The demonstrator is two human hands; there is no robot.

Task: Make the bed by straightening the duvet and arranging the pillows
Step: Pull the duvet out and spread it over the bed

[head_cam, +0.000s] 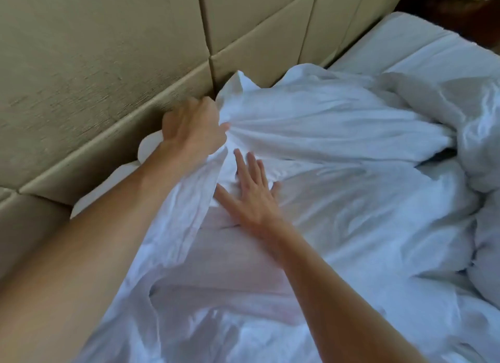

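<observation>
I look down from the head camera at a rumpled white duvet (338,135) spread over a bed, taking the padded beige headboard (94,65) as my landmark. The headboard runs along the far side of the bed, its panels split by deep seams.

My left hand (193,128) is right against the base of the headboard. Its fingers (209,107) are curled tight round a gathered bunch of the duvet's cloth, and creases fan out from that grip, away from the headboard. A loose flap of the same cloth hangs from the fist down along my left forearm.

My right hand (250,193) lies just on the bed side of the left one, a little further from the headboard. It is flat on the cloth, palm down, fingers straight and spread, thumb pointing toward the hanging flap. It holds nothing; it only presses on the surface.

Further along the headboard from my hands, the duvet bulges up in a thick crumpled heap. Beyond it, next to the headboard's far panels, a smoother white pillow (392,46) lies flat on the bed. A dark floor patch (454,8) shows past the bed's far corner.
</observation>
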